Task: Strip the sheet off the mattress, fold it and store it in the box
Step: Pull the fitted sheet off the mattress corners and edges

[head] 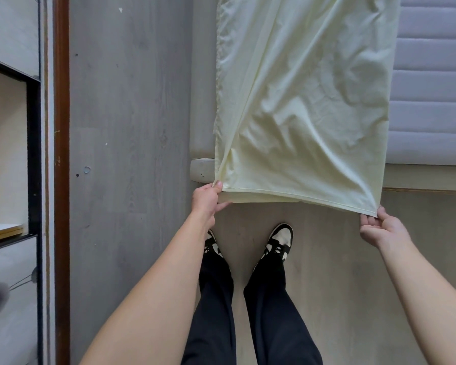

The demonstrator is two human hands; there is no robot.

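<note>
A person's left hand (205, 200) and right hand (381, 227) each pinch a corner of the sheet (300, 101) (pale yellow), stretched between them and running ahead over the mattress (432, 88).

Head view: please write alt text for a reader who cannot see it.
Two hands, left and right, each pinch a corner of a pale yellow sheet that lies folded along a grey mattress. The person's shoes stand on a wooden floor.
</note>
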